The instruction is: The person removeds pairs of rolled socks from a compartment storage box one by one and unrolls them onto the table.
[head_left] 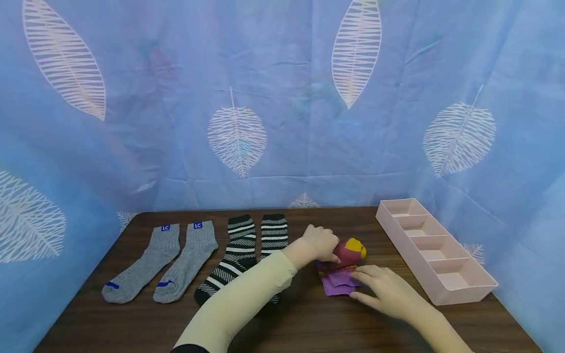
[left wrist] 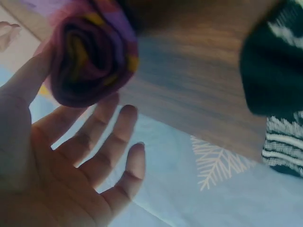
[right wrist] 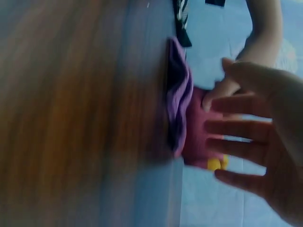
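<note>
A pair of maroon, purple and yellow socks [head_left: 343, 254] lies partly rolled up on the table, its purple cuffs flat towards the near edge. My left hand [head_left: 314, 245] pinches the roll from the left. In the left wrist view the thumb is at one side of the spiral end of the rolled socks [left wrist: 94, 61], with the index finger behind it and the other fingers spread. My right hand [head_left: 388, 291] is at the right of the cuffs, fingers extended. The right wrist view shows its straight fingers [right wrist: 236, 127] overlapping the maroon roll, above the wavy purple cuff opening [right wrist: 177, 109].
Left of the arms lie two grey socks [head_left: 187, 262] and two black-and-white striped socks [head_left: 240, 245], partly covered by the left sleeve [head_left: 247, 299]. A pink divided box [head_left: 406, 245] stands at the right. Behind the brown table [head_left: 110, 328] hangs a blue leaf-print cloth [head_left: 282, 73].
</note>
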A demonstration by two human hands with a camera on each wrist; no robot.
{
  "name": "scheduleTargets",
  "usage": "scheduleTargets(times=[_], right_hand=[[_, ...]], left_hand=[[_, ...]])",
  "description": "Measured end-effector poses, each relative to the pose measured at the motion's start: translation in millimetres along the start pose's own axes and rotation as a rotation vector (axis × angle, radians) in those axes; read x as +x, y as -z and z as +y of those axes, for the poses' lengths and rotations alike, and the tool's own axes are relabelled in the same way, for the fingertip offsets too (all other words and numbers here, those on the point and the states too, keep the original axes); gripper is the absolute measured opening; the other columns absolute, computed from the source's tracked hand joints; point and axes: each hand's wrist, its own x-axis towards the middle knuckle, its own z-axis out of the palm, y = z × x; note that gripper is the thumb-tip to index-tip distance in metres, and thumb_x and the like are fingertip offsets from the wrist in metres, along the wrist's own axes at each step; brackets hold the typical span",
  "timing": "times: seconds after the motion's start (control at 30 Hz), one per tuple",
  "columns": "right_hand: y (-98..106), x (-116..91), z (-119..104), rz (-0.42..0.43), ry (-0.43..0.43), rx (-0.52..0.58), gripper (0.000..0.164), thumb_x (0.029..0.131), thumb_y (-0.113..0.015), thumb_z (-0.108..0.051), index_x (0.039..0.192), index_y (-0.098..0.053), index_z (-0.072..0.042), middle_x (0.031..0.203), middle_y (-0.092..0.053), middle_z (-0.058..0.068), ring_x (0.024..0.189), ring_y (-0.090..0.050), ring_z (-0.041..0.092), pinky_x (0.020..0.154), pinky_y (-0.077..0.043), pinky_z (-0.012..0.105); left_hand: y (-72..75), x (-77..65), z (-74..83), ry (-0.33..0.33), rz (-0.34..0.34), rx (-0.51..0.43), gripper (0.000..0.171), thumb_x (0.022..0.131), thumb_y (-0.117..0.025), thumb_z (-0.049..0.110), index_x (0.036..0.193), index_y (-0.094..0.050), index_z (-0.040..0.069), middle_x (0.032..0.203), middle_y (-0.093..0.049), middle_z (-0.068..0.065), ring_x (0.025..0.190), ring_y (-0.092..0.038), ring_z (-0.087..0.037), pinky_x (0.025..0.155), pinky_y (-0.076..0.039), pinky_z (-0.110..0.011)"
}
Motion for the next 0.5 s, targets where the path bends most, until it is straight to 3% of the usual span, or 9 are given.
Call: scheduleTargets(times=[0.13, 0.23, 0.37, 0.5], right_hand=[[-3.6, 11.0, -9.2, -0.157, -0.044, 0.096, 0.049, 0.091, -0.064, -0.047, 0.122, -0.067, -0.009, 0.123, -0.067, 0.009, 0.112, -0.065, 0.03, 0.09, -0.052, 0.05], [-6.7, 16.1, -13.5, -0.231, -0.057, 0.119, 0.05, 0.091, -0.064, -0.046, 0.123, -0.066, -0.008, 0.125, -0.066, 0.011, 0.114, -0.064, 0.031, 0.092, -0.051, 0.05], [-7.9, 16.1, -15.7, -0.275, -0.073, 0.127, 0.048, 0.089, -0.066, -0.043, 0.123, -0.067, -0.008, 0.126, -0.065, 0.013, 0.115, -0.063, 0.033, 0.092, -0.051, 0.05], [-7.5, 14.2, -15.4, -0.288, -0.089, 0.145, 0.048, 0.088, -0.07, -0.039, 0.124, -0.066, -0.008, 0.127, -0.064, 0.015, 0.114, -0.063, 0.036, 0.091, -0.051, 0.052]], left_hand=[[-4.2, 5.1, -1.6, -0.098, 0.043, 0.055, 0.063, 0.087, -0.059, 0.064, 0.139, -0.05, 0.029, 0.131, -0.058, 0.008, 0.115, -0.06, -0.015, 0.097, -0.049, -0.036], [-8.8, 7.0, -2.7, -0.223, 0.106, 0.133, 0.066, 0.089, -0.058, 0.061, 0.143, -0.041, 0.028, 0.134, -0.053, 0.006, 0.118, -0.058, -0.014, 0.095, -0.05, -0.035], [-12.6, 8.3, -5.9, -0.36, 0.196, 0.203, 0.062, 0.091, -0.058, 0.058, 0.142, -0.04, 0.029, 0.134, -0.049, 0.005, 0.116, -0.056, -0.012, 0.09, -0.052, -0.032], [-14.4, 11.3, -10.8, -0.415, 0.244, 0.176, 0.061, 0.09, -0.061, 0.055, 0.141, -0.042, 0.028, 0.132, -0.048, 0.005, 0.113, -0.055, -0.01, 0.084, -0.051, -0.028]])
